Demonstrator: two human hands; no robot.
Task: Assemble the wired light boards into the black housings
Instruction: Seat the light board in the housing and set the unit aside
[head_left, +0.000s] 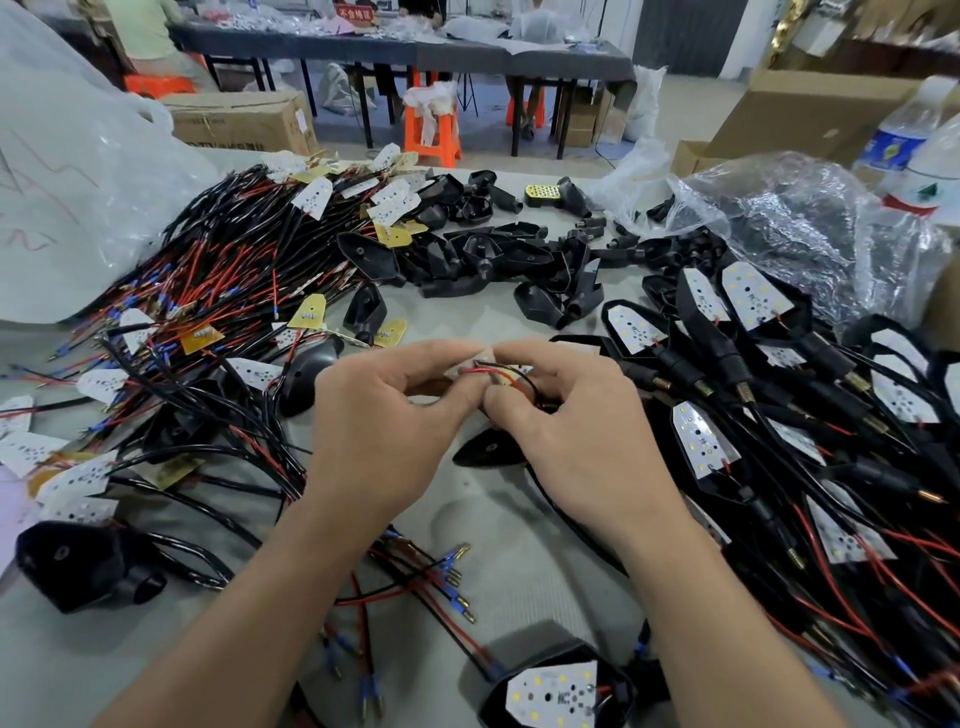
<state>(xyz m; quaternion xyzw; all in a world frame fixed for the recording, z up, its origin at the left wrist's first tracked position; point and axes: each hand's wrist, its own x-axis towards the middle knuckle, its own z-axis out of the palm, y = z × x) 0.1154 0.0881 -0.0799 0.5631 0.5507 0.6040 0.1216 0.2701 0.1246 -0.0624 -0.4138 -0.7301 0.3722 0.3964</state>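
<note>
- Your left hand (384, 421) and right hand (576, 426): both grips pinching one wired light board (480, 370) above the worktop (509, 530).
- Board-fitted black housings (753, 301) piled on your right.

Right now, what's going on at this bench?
A person's left hand and right hand pinch one wired light board over the table. Loose wired boards pile up at left, empty black housings lie behind, and assembled units stack at right.
</note>
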